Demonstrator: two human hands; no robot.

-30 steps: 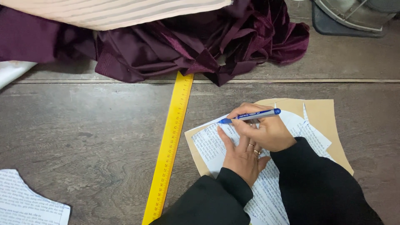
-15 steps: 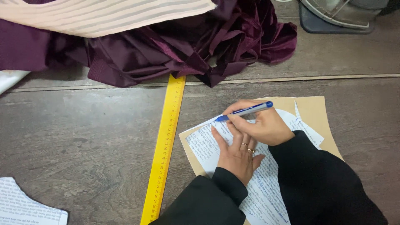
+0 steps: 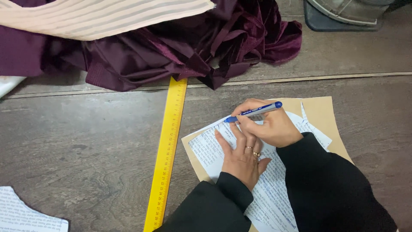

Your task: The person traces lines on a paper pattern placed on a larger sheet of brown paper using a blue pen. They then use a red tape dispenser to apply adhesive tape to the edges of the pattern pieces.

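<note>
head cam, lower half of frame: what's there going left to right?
Printed paper scrap → yellow ruler → left hand, flat on the printed sheet → right hand, holding the blue pen → tan card.

A dull grey-brown wood-grain floor [image 3: 86, 146] with a pale seam line [image 3: 322, 78] running across it.

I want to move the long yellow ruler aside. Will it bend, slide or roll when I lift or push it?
The yellow ruler lies flat and straight on the wooden table, so it probably stays fairly stiff, perhaps flexing slightly given its length. Being flat, it should slide, not roll. Its far end sits at or under the purple fabric, which might drag.
</note>
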